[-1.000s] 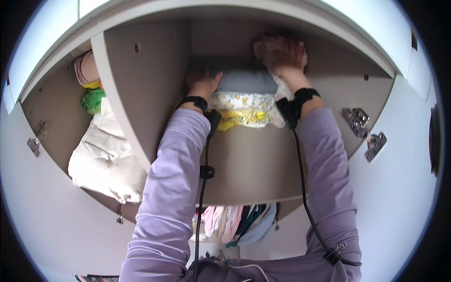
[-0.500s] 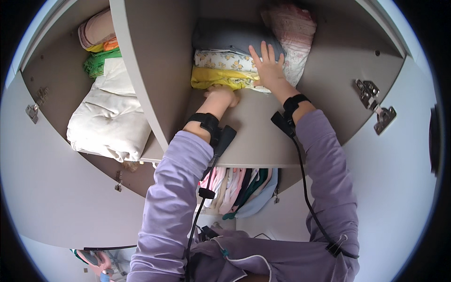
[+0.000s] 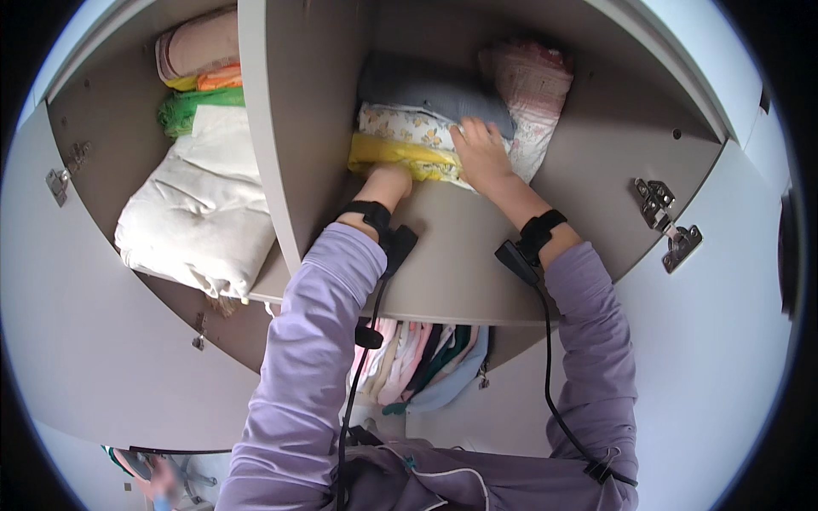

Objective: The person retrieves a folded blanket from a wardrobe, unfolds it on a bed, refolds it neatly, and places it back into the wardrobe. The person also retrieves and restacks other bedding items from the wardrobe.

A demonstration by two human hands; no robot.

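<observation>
Inside the open cupboard, a stack of folded cloths lies against the left side of the right compartment: a dark grey cloth (image 3: 426, 89), a white cloth with a floral print (image 3: 400, 126) and a yellow cloth (image 3: 383, 153). My left hand (image 3: 390, 181) is tucked against the lower edge of the yellow cloth, its fingers hidden beneath it. Over the right end of the stack, my right hand (image 3: 484, 157) bends its fingers onto the floral cloth; its thumb is out of sight. Behind that hand leans a folded pink and white cloth (image 3: 532, 94).
An upright divider (image 3: 273, 136) separates the left compartment, where a folded white cloth (image 3: 200, 213) lies below green cloth (image 3: 200, 111) and other folded textiles. Clothes (image 3: 422, 362) hang below the shelf (image 3: 460, 264). A metal hinge (image 3: 669, 221) juts from the right door (image 3: 724, 341).
My left hand has pushed further under the yellow cloth. The spread fingers of my right hand have drawn together and bent onto the stack's right end. The whole view has shifted slightly.
</observation>
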